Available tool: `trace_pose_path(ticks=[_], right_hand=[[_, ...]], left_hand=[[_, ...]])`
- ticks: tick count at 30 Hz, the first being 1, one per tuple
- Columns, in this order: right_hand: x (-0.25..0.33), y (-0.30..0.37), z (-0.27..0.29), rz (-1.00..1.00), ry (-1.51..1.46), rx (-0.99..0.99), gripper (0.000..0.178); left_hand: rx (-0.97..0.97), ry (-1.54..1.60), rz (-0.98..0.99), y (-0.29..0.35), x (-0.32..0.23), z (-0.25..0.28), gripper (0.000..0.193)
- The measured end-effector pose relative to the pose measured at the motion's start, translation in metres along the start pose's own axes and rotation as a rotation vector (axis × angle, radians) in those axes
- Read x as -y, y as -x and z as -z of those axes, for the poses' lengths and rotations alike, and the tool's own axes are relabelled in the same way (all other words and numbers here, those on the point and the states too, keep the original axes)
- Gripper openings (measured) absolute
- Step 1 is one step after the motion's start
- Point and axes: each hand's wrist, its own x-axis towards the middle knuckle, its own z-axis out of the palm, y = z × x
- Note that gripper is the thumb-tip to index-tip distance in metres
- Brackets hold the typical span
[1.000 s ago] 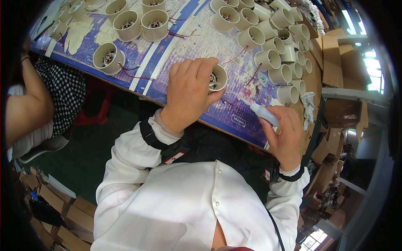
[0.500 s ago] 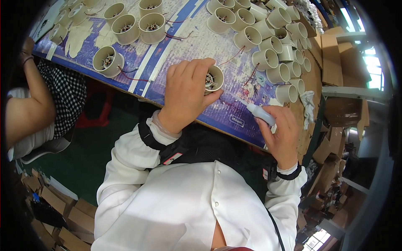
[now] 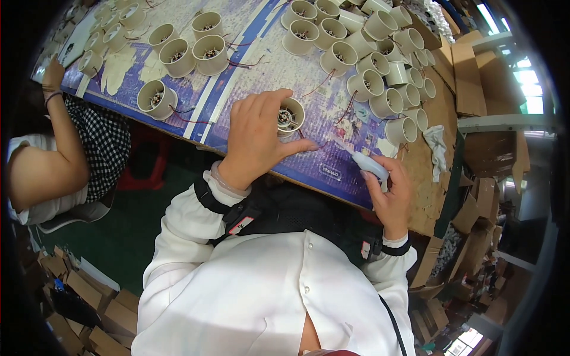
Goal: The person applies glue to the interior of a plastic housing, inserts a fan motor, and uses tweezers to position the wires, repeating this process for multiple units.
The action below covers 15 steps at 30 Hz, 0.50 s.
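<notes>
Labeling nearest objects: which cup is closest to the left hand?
The cup directly beside the left hand, its side partly hidden by that hand. All the other cups stand visibly clear of it.

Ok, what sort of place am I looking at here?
Probably a small assembly workshop: many off-white cylindrical housings, several with wires trailing out, crowd the scuffed worktable; a co-worker sits at the same table, and open cardboard boxes surround it.

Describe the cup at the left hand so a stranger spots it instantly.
On the blue-purple table, find the person's left hand. At its right side is a round-mouthed cream cup; unlike the other cups, it is partly covered by that hand in this view.
</notes>
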Motion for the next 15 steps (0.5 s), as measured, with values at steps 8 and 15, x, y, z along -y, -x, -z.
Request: trace_pose_path(ticks=[8,15], right_hand=[[-0.016,0.023,-0.011,-0.380,-0.611,-0.147,0.035],[-0.031,0.024,-0.021,-0.395,-0.981,-0.165,0.040]], left_hand=[[-0.015,-0.007,-0.021,0.000,-0.006,0.000,0.085],[0.106,0.126,-0.052,0.000,0.008,0.006,0.069]])
